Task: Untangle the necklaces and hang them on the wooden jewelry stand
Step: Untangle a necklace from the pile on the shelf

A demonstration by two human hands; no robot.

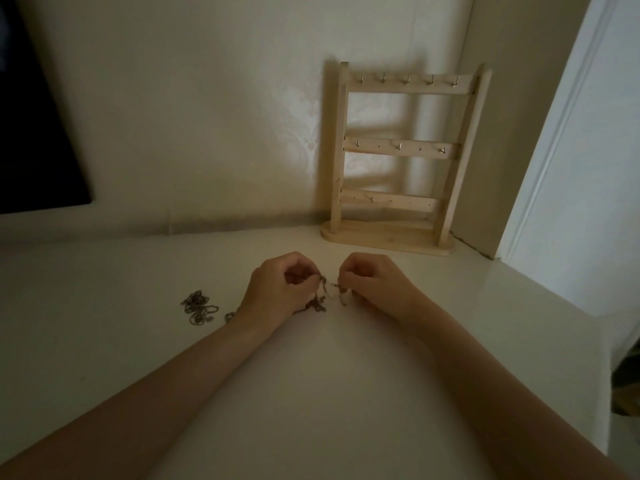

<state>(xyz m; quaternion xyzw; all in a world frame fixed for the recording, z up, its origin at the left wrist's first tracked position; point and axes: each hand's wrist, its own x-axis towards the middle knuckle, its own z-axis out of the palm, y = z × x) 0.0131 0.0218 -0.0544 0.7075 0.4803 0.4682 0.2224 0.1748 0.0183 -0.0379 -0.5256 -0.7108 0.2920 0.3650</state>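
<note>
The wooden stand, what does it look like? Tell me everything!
The stand is pale wood: two upright posts, three crossbars and an oval base. Small metal hooks stick out of the bars, and all are bare. It stands upright on the white table, against the wall, beyond both hands. Nothing else touches it.

open tabletop (346, 393) between hands and wooden stand (398, 150), stand against wall at right rear, loose chain pile (199, 306) lying left
</note>
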